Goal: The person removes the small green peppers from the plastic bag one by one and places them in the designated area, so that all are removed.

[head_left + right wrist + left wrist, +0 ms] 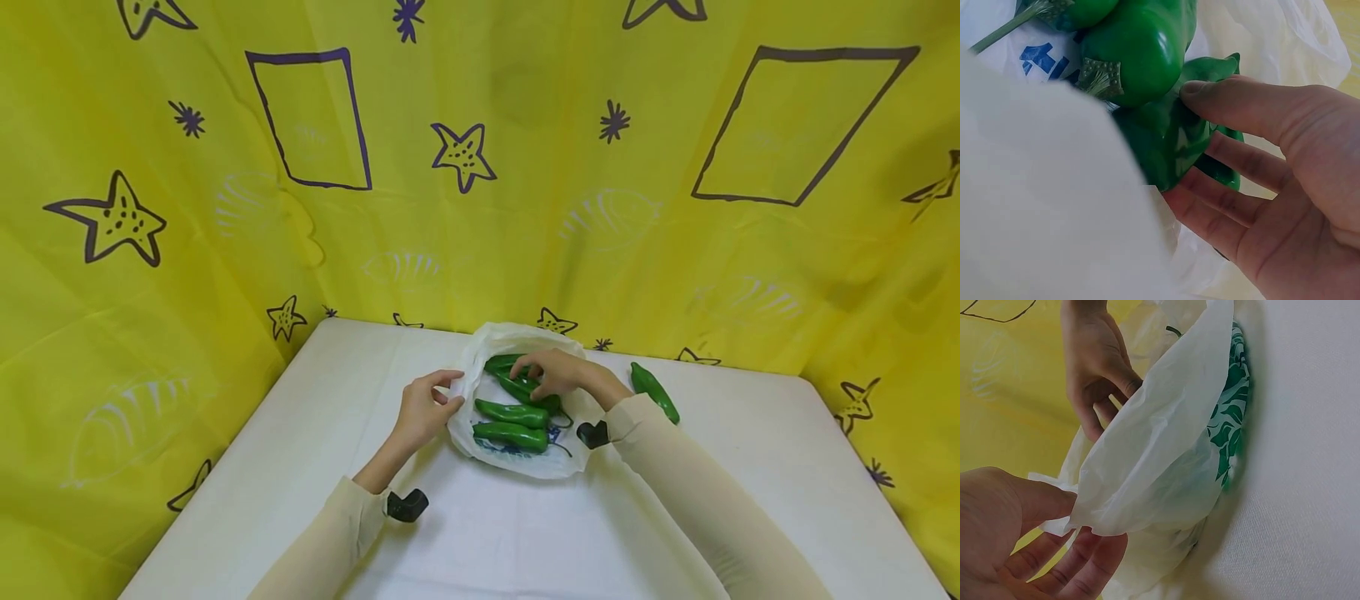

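A white plastic bag [525, 469] lies with its mouth spread, several green peppers [512, 436] inside. The left hand [423, 410] pinches the bag's left rim between thumb and fingers; the left wrist view shows this hand [1035, 544] at the bag's edge [1147, 444]. Inside the bag, the right hand [558, 372] is over the upper peppers. In the right wrist view its thumb lies on a green pepper [1166, 137] and its fingers curl round the far side of it; another pepper [1138, 53] sits beside it.
One green pepper [654, 392] lies on the white table [750, 467], right of the bag, beyond the right forearm. A yellow curtain [525, 225] with stars and fish hangs behind the table and on both sides.
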A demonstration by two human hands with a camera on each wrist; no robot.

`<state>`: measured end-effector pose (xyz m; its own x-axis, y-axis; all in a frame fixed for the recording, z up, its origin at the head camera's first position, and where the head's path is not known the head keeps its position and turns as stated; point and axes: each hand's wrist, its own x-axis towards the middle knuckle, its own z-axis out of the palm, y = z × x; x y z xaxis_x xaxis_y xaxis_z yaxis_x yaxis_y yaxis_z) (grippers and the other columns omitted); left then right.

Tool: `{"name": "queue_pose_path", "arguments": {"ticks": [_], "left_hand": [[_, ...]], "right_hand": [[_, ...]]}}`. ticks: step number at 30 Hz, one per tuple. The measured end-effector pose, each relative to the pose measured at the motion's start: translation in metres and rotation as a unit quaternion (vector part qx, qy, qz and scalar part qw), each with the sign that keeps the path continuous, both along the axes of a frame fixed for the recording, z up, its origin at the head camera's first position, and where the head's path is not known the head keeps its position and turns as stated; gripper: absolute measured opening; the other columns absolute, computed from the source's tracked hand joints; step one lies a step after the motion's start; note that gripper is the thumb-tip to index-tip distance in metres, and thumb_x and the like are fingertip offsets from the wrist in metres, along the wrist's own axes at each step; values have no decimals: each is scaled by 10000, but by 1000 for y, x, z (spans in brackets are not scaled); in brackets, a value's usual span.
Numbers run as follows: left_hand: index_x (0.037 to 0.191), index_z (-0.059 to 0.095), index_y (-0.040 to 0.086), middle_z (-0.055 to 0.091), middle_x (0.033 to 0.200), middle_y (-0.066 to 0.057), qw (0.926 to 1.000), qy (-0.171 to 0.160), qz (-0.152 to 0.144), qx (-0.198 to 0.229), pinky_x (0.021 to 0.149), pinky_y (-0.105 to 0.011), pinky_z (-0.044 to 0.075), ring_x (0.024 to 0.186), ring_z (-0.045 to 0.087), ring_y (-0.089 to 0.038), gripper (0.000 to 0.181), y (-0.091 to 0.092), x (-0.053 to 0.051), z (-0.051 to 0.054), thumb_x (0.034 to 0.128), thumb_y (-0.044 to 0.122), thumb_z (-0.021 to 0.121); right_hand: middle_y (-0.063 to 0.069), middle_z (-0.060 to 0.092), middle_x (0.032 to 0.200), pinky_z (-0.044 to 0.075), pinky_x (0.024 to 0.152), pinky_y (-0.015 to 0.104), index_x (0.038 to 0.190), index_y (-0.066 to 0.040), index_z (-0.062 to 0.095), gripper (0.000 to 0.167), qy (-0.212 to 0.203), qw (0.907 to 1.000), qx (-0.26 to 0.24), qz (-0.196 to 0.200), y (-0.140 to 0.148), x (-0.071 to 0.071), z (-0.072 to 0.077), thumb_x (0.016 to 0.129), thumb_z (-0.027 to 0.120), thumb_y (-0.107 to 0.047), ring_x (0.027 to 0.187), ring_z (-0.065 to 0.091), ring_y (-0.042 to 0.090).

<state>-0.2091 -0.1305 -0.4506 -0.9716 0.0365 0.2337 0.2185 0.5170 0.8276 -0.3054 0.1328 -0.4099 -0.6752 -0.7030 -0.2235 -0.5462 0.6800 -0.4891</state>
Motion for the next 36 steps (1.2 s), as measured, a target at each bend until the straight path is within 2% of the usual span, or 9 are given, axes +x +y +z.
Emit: {"name": "queue_pose_path", "arguments": {"ticks": [14,24,36], "left_hand": [[1214,743,55,699,1040,-150,10000,-32,21,46,553,-225,490,726,594,-158,359,0,2,1,863,-7,785],[1215,740,52,701,1045,-153,10000,4,12,62,549,-226,489,722,590,-150,354,-2,2,1,868,-5,779],[1223,737,55,694,1068,-157,9999,-120,39,36,547,-233,504,730,595,-165,359,-2,2,1,872,-4,778]], "right_hand": [[161,646,1270,526,955,492,1309,-106,655,417,528,9978,-393,-8,-1,-1,4,911,769,-60,1172,617,347],[186,654,1300,557,924,464,1346,-127,644,450,469,9959,-734,-250,-2,0,9,917,769,-72,1198,615,352],[220,636,1296,604,791,378,1369,-116,624,463,144,9913,-1237,-429,5,3,20,927,748,-63,992,697,315]]}}
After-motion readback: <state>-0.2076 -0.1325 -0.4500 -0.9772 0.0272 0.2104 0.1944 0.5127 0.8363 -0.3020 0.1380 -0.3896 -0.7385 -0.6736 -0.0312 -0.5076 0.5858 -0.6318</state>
